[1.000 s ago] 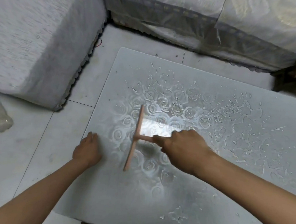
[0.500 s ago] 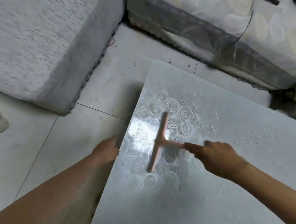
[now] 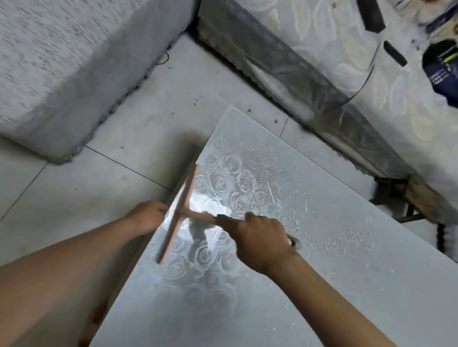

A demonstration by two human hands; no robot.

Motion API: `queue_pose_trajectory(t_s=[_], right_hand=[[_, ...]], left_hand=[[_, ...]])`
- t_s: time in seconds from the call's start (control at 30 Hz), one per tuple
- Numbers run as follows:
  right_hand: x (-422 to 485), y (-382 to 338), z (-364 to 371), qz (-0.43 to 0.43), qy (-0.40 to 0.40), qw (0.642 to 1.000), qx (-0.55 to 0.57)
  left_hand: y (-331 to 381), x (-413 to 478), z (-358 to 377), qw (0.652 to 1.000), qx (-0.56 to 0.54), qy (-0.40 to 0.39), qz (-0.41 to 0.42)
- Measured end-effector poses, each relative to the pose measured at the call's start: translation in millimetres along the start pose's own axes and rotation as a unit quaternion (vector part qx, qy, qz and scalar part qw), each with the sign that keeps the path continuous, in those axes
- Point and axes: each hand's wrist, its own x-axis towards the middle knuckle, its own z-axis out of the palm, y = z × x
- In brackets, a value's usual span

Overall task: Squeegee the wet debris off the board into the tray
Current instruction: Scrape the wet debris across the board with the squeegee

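A pale board (image 3: 281, 307) with a raised rose pattern fills the lower right of the head view, wet with water drops and white debris (image 3: 279, 174) near its far end. My right hand (image 3: 258, 237) grips the handle of a pinkish T-shaped squeegee (image 3: 179, 213), whose blade lies along the board's left edge. My left hand (image 3: 146, 216) sits at that left edge just beside the blade, its fingers hidden behind it. No tray is in view.
Grey floor tiles (image 3: 72, 189) lie left of the board. A grey fabric-covered block (image 3: 55, 47) stands at the upper left. A floral-covered bed (image 3: 339, 59) with dark items on it runs along the top right, with a wooden leg (image 3: 421, 197) below.
The squeegee has slid left across the board, from the rose patch to the left edge. My left hand moved from the board's surface to its edge.
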Motion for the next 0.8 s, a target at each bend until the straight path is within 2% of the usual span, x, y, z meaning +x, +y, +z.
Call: queue_pose_trajectory(t_s=[0.13,0.2,0.3,0.47,0.6,0.73,0.8], right_hand=[[-47.6,63.0,21.8,0.108,-0.069,0.99,0.051],[-65.1,87.9,20.3,0.14,-0.081,0.987,0.013],[-67.2,102.3,10.6,0.102,-0.041,0.992,-0.056],[1.3,74.3,-12.8,0.004,0.043,0.999,-0.016],[47.4,70.9,-9.3,0.004,0.013,1.0,0.027],[19.3,109.9,14.2,0.057,-0.053,0.991,0.109],[-3.5,132.5,17.0,0.087,-0.078,0.987,0.107]], left_hand=[[2.3,2.3,-1.3,0.999,0.033,0.006,0.004],[4.5,3.7,-5.7,0.999,0.047,0.021,-0.002],[10.6,9.4,-1.9,0.999,0.041,0.028,-0.001],[34.7,22.1,7.7,0.997,0.028,0.065,0.006],[50.7,31.2,6.0,0.996,0.031,0.079,-0.004],[56.3,36.1,2.3,0.996,0.049,0.069,-0.016],[60.9,37.3,-0.4,0.996,0.058,0.058,-0.022]])
